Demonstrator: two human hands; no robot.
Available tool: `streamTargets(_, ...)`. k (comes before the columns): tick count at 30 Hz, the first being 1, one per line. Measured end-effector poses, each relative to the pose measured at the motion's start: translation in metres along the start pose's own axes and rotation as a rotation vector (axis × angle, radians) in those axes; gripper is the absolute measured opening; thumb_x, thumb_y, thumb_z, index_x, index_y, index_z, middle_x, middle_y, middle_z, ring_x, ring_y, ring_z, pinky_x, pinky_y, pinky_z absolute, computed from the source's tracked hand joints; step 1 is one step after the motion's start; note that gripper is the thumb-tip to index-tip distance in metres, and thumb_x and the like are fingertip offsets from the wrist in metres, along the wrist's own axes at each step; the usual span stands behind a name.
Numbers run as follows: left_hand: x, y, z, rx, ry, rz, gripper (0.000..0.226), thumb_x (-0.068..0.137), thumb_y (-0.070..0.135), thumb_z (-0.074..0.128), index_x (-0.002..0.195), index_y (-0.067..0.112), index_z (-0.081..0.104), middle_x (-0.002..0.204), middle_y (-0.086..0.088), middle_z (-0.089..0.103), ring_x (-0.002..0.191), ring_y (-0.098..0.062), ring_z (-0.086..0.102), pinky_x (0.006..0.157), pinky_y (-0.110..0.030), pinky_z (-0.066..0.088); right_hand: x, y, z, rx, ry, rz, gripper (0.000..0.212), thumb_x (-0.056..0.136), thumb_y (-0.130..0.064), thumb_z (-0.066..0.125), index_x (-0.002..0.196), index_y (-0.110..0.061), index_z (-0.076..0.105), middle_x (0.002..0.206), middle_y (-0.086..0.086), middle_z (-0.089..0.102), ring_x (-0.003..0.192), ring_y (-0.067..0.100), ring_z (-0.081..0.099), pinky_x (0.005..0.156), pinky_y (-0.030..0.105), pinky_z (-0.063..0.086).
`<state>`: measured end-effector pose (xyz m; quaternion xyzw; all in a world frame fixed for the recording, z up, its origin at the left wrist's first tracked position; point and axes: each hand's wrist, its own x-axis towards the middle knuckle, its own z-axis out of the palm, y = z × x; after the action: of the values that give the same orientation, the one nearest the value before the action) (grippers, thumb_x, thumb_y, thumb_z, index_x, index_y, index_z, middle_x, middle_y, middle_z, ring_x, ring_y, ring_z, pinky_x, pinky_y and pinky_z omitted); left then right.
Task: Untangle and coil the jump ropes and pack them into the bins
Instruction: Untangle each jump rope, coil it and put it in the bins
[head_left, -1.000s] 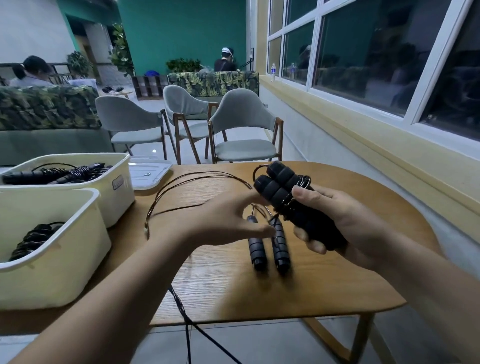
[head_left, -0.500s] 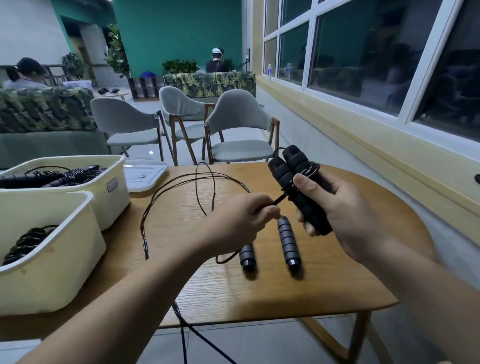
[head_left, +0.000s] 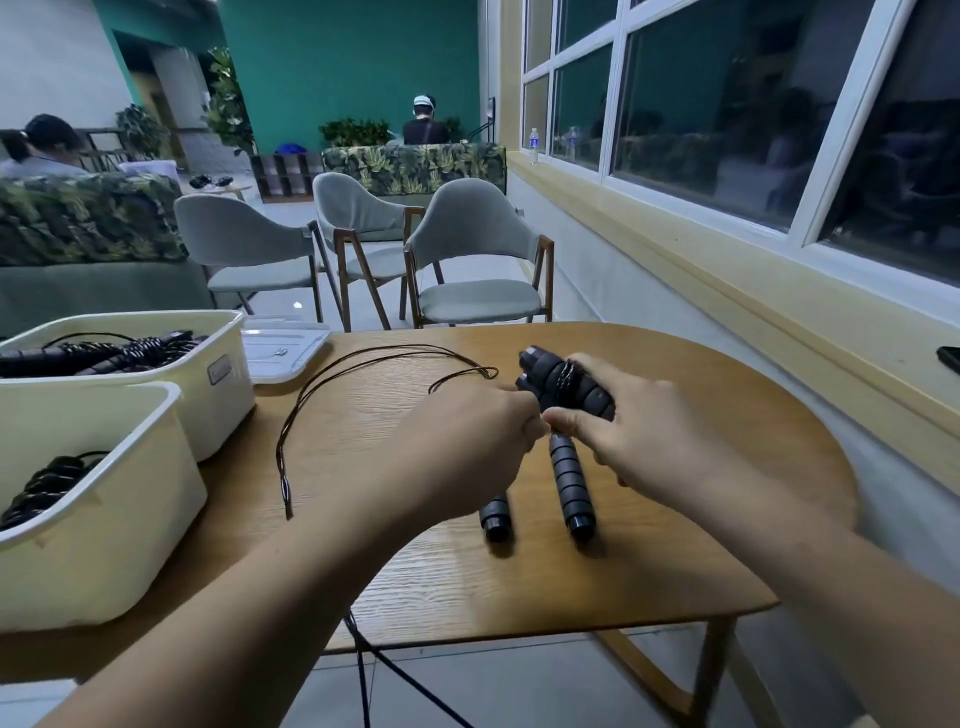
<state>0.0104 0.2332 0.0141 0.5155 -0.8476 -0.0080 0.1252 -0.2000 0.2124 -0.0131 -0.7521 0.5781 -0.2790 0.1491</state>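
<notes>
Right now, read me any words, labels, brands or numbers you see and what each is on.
Nothing is legible.
The small label on the far cream plastic bin: too blurred to read.
The label on the clear water bottle on the windowsill: too small to read.

No writing can be read. The far bin (head_left: 228, 415) carries a small label (head_left: 220, 372) on its side, its marks too blurred to make out; the band on the water bottle (head_left: 533, 145) on the window sill (head_left: 623, 208) is too small to read.
</notes>
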Motion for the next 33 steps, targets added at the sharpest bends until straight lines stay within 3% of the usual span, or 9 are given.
streamTargets(3, -0.002, -0.002, -0.005, 0.056, 0.091, 0.07, 0.035, 0.11, 0.041, 0.046, 0.091, 0.019, 0.066, 0.088, 0.003, 0.063, 0.079, -0.023, 0.059, 0.07, -0.042, 0.05, -0.005, -0.008, -0.006, 0.025, -0.119, -0.043, 0.047, 0.098, -0.066, 0.061, 0.142, -0.054, 0.049, 0.087, -0.011, 0.069, 0.059, 0.008, 0.061, 0.054, 0.028, 0.05)
streamTargets(6, -0.005, -0.004, -0.009, 0.047, 0.068, 0.117, 0.034, 0.109, 0.043, 0.048, 0.092, 0.02, 0.066, 0.09, 0.006, 0.063, 0.079, -0.019, 0.057, 0.065, -0.036, 0.042, -0.015, -0.017, -0.012, 0.184, -0.257, -0.083, 0.032, 0.106, -0.047, 0.051, 0.137, -0.056, 0.054, 0.099, -0.01, 0.077, 0.056, 0.017, 0.066, 0.053, 0.037, 0.059)
streamTargets(10, -0.006, -0.008, -0.002, 0.0, 0.06, 0.212, 0.032, 0.106, 0.042, 0.056, 0.091, 0.018, 0.07, 0.089, 0.006, 0.063, 0.078, -0.02, 0.058, 0.066, -0.04, 0.049, -0.02, -0.023, -0.017, 0.106, -0.364, -0.094, 0.054, 0.096, -0.041, 0.058, 0.143, -0.064, 0.046, 0.1, -0.007, 0.075, 0.061, 0.009, 0.066, 0.055, 0.029, 0.059)
streamTargets(14, -0.006, -0.004, -0.002, 0.021, 0.093, 0.297, 0.034, 0.101, 0.048, 0.063, 0.084, 0.02, 0.071, 0.08, 0.008, 0.059, 0.069, -0.014, 0.055, 0.058, -0.033, 0.044, -0.025, -0.031, -0.015, 0.042, -0.437, -0.092, 0.028, 0.088, -0.054, 0.079, 0.107, -0.059, 0.059, 0.093, -0.015, 0.073, 0.076, -0.001, 0.069, 0.054, 0.019, 0.053)
streamTargets(18, -0.009, 0.006, -0.002, 0.071, 0.087, 0.379, 0.031, 0.1, 0.045, 0.063, 0.081, 0.022, 0.071, 0.075, 0.011, 0.053, 0.063, -0.006, 0.047, 0.053, -0.018, 0.031, -0.029, -0.039, -0.009, -0.075, -0.429, -0.104, 0.023, 0.092, -0.058, 0.074, 0.084, -0.042, 0.06, 0.075, -0.012, 0.07, 0.056, -0.004, 0.061, 0.044, 0.016, 0.04)
streamTargets(22, -0.007, 0.004, -0.004, 0.063, 0.118, 0.417, 0.034, 0.098, 0.051, 0.066, 0.074, 0.027, 0.067, 0.07, 0.01, 0.052, 0.061, -0.007, 0.048, 0.051, -0.022, 0.031, -0.031, -0.042, -0.018, -0.052, -0.535, -0.075, 0.021, 0.094, -0.057, 0.074, 0.085, -0.04, 0.065, 0.076, -0.01, 0.074, 0.054, 0.009, 0.066, 0.049, 0.023, 0.052)
streamTargets(25, -0.007, 0.007, -0.002, 0.06, 0.131, 0.457, 0.042, 0.099, 0.057, 0.062, 0.068, 0.032, 0.052, 0.068, 0.01, 0.048, 0.057, -0.007, 0.043, 0.05, -0.02, 0.026, -0.03, -0.038, -0.027, -0.019, -0.669, -0.071, 0.021, 0.095, -0.054, 0.074, 0.091, -0.034, 0.069, 0.08, 0.006, 0.076, 0.061, 0.029, 0.071, 0.055, 0.035, 0.057)
streamTargets(30, -0.003, 0.009, -0.003, -0.002, 0.177, 0.51, 0.049, 0.104, 0.057, 0.052, 0.066, 0.031, 0.036, 0.063, 0.011, 0.036, 0.053, -0.012, 0.037, 0.046, -0.026, 0.028, -0.029, -0.027, -0.047, 0.116, -0.858, -0.017, 0.022, 0.095, -0.046, 0.079, 0.107, -0.028, 0.073, 0.085, 0.02, 0.075, 0.061, 0.026, 0.064, 0.057, 0.036, 0.052)
streamTargets(33, 0.002, 0.008, 0.002, 0.018, 0.201, 0.534, 0.055, 0.106, 0.059, 0.051, 0.065, 0.023, 0.045, 0.064, 0.006, 0.042, 0.053, -0.016, 0.042, 0.046, -0.036, 0.036, -0.027, -0.021, -0.054, 0.213, -1.0, -0.009, 0.033, 0.092, -0.046, 0.083, 0.114, -0.024, 0.073, 0.088, 0.028, 0.072, 0.063, 0.03, 0.062, 0.058, 0.037, 0.052)
